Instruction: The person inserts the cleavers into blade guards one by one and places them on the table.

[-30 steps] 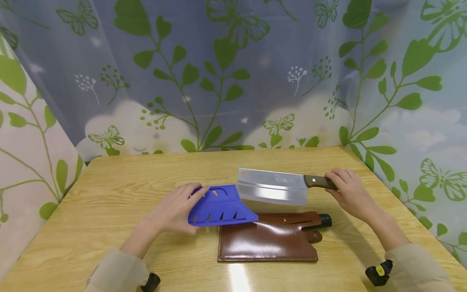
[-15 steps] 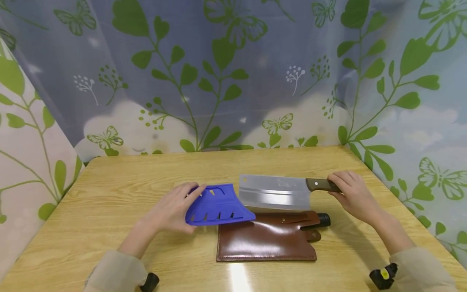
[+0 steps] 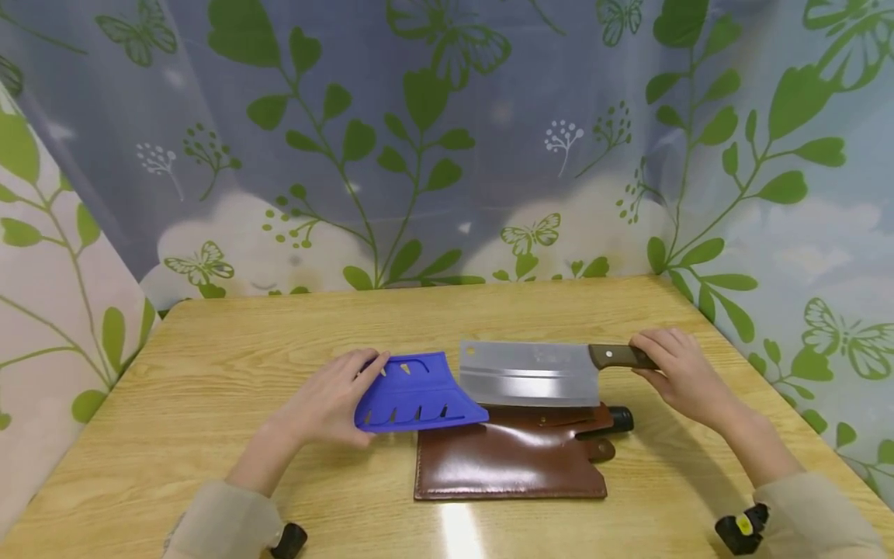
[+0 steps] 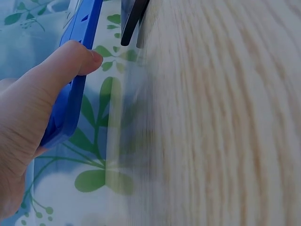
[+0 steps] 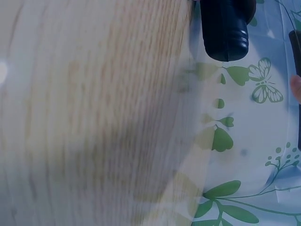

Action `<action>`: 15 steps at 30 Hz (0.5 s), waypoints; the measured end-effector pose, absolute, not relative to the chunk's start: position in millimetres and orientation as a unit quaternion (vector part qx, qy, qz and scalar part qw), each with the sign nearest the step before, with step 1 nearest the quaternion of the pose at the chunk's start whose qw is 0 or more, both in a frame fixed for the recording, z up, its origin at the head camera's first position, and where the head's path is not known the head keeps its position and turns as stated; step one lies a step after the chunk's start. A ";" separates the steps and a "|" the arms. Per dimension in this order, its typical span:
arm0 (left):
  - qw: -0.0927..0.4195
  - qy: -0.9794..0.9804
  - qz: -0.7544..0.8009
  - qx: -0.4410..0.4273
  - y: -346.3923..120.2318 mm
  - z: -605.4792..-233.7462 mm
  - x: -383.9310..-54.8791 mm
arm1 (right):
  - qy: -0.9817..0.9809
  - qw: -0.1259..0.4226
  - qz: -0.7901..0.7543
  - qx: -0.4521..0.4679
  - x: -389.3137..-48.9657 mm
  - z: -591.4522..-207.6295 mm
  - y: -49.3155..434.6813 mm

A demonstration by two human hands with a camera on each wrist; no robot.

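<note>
In the head view my left hand (image 3: 328,400) grips the closed end of a blue plastic knife sheath (image 3: 419,392), its slotted side up and its flared end facing right. The left wrist view has the thumb laid along the sheath (image 4: 70,101). On the right, my right hand (image 3: 684,376) holds a cleaver (image 3: 527,373) by its brown handle (image 3: 618,355). The blade points left, level, its tip edge just apart from the sheath's flared end. Only a fingertip (image 5: 296,88) of the right hand shows at the edge of the right wrist view.
Below the blade lies a brown leather sheath (image 3: 510,458) with a black handle (image 3: 620,419) sticking out at its right. The wooden table (image 3: 279,326) ends at a leaf-patterned curtain (image 3: 447,155) behind and at the sides.
The cleaver has come down and slightly right, and its blade is now more level. The blue sheath has shifted very slightly left and stays in my left hand.
</note>
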State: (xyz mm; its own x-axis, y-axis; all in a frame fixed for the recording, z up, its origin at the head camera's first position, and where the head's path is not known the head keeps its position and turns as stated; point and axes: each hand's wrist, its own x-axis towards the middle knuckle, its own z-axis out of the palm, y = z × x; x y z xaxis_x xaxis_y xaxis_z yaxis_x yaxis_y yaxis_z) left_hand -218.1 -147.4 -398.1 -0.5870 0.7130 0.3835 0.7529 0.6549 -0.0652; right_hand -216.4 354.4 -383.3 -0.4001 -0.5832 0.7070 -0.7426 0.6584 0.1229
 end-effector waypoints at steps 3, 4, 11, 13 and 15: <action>0.195 -0.887 -0.058 -0.414 -147.0 -397.0 -217.3 | -0.824 0.382 0.109 0.403 -217.7 -383.2 353.0; 0.198 -0.885 -0.061 -0.417 -146.5 -396.0 -217.0 | -0.823 0.382 0.111 0.406 -217.4 -382.9 352.1; 0.212 -0.875 -0.063 -0.430 -143.6 -390.2 -216.7 | -0.820 0.376 0.112 0.417 -217.7 -382.5 344.9; 0.211 -0.876 -0.059 -0.430 -143.6 -389.5 -216.0 | -0.823 0.374 0.113 0.414 -216.8 -382.4 343.1; 0.208 -0.876 -0.056 -0.430 -143.5 -389.4 -215.1 | -0.827 0.369 0.116 0.408 -215.8 -382.2 341.4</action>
